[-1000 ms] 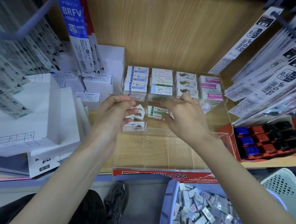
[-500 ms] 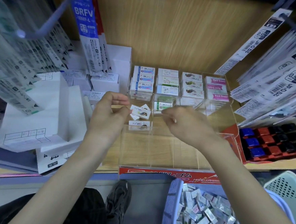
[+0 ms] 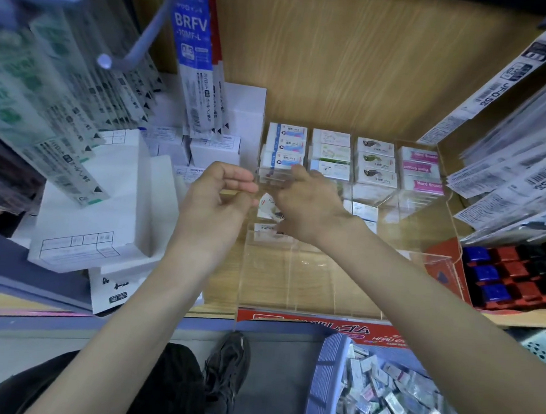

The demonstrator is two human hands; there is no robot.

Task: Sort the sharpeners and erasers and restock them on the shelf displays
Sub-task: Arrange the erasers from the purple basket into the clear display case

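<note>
Stacks of erasers [image 3: 376, 164] fill the back of a clear display case [image 3: 325, 275] that sits on the wooden shelf [image 3: 222, 284], close to its front edge and toward its right end. Blue-striped ones are in the leftmost compartment, then pale green ones, then ones with a dark picture, then pink ones marked Hard Eraser. The right hand [image 3: 310, 209] reaches across into the leftmost compartment, back of the hand up, with one finger stretched to the blue-striped stack. Its other fingers curl down over a few loose erasers [image 3: 266, 204] lying askew there, and whether they grip one cannot be told. The left hand [image 3: 213, 202] hovers just beside the case's left wall, fingers loosely curled, thumb near the forefinger, holding nothing. White boxes [image 3: 104, 201] are piled toward the shelf's left end, with hanging refill packs [image 3: 191, 55] above them. A red tray [image 3: 444, 273] of small blue, red and black pieces sits at the right end. Below the shelf's front edge, a blue basket [image 3: 328, 372] holds a jumble of wrapped erasers
</note>
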